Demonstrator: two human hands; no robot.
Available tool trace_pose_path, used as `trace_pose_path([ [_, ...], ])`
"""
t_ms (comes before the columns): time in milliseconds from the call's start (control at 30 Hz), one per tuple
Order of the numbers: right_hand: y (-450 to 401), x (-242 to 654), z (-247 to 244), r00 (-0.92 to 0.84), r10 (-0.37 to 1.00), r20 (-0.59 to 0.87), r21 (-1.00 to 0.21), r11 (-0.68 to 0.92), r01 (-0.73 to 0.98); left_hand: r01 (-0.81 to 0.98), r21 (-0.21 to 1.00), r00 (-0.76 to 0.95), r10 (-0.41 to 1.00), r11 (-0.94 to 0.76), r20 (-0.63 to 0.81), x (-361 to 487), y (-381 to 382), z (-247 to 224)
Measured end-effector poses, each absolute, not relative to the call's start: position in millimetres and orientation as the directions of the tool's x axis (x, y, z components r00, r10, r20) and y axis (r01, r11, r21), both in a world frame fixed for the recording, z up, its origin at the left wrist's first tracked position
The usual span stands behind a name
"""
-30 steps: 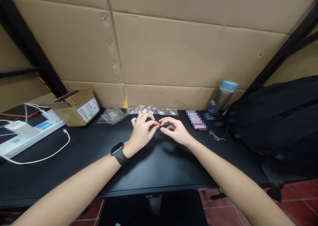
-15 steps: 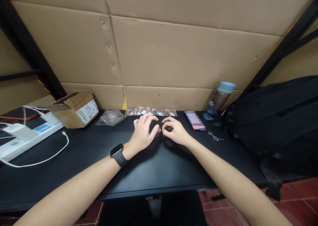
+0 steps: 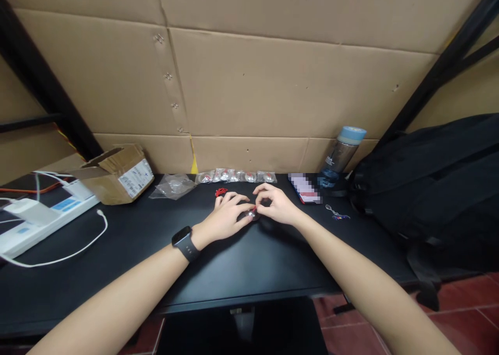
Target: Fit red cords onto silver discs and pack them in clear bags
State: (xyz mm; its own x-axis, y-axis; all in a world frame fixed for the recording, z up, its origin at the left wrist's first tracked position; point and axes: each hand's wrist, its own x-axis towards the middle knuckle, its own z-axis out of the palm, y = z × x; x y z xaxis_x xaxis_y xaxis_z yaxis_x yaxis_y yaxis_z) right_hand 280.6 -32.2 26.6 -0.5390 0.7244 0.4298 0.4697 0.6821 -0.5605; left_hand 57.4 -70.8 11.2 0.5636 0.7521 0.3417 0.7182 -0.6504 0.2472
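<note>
Toward the surface's (image 3: 249, 272) back edge, a silver disc (image 3: 251, 214) lies between left hand (image 3: 225, 219), grip unclear, and pinching right hand (image 3: 276, 205).

Your single view looks out from your head, facing forward and steeply down over the black tabletop (image 3: 249, 277) to the cardboard wall (image 3: 249, 84), near enough that your forearms (image 3: 358, 269) enter at the bottom corners and your left hand (image 3: 224, 223) and right hand (image 3: 279, 207) sit close to mid-frame
</note>
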Motion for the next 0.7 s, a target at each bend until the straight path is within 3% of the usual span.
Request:
trace_pose_path([
  [167,-23.2,297.6,32.6,-0.622,0.687,0.376,-0.475,0.719,0.507,0.775,0.22,0.477,0.777,-0.592,0.41,26.6,-51.6,24.6],
  [333,1.6,333.4,25.7,-0.528,0.78,0.336,-0.362,0.624,0.692,0.843,0.16,0.435,0.827,-0.513,0.357,-15.2,-26.2,21.4],
  [533,20.1,348.8,12.0,-0.505,0.825,0.255,-0.402,0.565,0.721,0.852,0.171,0.416,0.838,-0.495,0.353,-15.3,-21.3,12.6],
  [700,20.0,346.7,12.4,-0.503,0.821,0.269,-0.399,0.57,0.718,0.848,0.161,0.422,0.827,-0.505,0.371,-4.4,-27.1,11.5],
])
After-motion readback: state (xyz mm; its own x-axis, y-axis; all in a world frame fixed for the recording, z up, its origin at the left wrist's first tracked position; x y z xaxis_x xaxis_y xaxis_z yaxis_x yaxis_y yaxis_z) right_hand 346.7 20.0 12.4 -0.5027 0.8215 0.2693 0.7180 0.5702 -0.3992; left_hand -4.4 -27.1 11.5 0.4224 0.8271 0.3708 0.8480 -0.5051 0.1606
